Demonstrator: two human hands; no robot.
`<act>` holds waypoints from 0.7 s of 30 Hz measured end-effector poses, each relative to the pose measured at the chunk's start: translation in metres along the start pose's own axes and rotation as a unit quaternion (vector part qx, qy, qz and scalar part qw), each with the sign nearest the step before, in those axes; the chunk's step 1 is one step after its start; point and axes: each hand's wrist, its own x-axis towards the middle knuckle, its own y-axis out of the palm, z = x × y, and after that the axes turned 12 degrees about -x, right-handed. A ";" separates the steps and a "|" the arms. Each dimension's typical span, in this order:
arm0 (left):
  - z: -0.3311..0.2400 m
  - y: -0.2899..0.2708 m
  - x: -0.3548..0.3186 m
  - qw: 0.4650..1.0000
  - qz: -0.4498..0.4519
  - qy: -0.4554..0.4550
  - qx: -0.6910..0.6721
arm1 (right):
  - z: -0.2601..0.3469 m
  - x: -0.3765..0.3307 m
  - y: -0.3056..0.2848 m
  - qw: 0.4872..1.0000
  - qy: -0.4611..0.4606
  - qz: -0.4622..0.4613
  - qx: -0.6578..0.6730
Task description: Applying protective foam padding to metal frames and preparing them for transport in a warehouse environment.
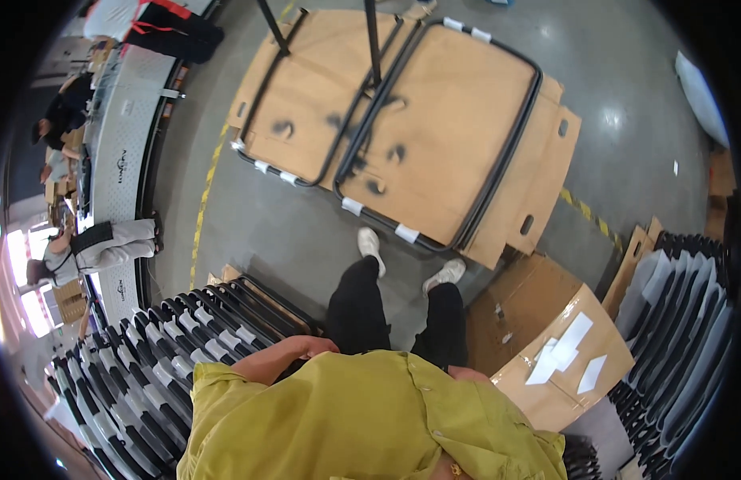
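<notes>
My left hand (317, 346) is low at my left side, by my dark trousers and the near end of a row of black tubular frames (262, 300). Its fingers look curled; what they hold, if anything, is hidden. On my right, only a strip of forearm (469, 374) shows past my yellow-green shirt, and the hand itself is out of sight. Ahead of my feet, black metal tube frames (498, 172) with white wrapped patches lie on flattened brown cardboard (458, 104). Dark smudges mark this board.
An open cardboard box (538, 320) with white labels stands at my right. Beyond it are wrapped black frames (682, 312). More wrapped frames (146, 360) fill the left. Yellow-black tape (202, 216) marks the grey floor. Several people work near a long white machine (118, 168).
</notes>
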 end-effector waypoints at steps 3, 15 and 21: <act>-0.021 -0.021 0.024 0.988 0.026 0.015 0.154 | -0.041 0.037 -0.051 0.948 -0.227 0.182 -0.132; -0.063 -0.262 0.173 0.844 -0.392 0.168 -0.326 | -0.055 0.163 -0.309 0.746 0.027 -0.572 0.339; -0.053 -0.371 0.281 0.763 -0.367 0.189 -0.498 | -0.077 0.216 -0.377 0.623 -0.295 -0.531 0.492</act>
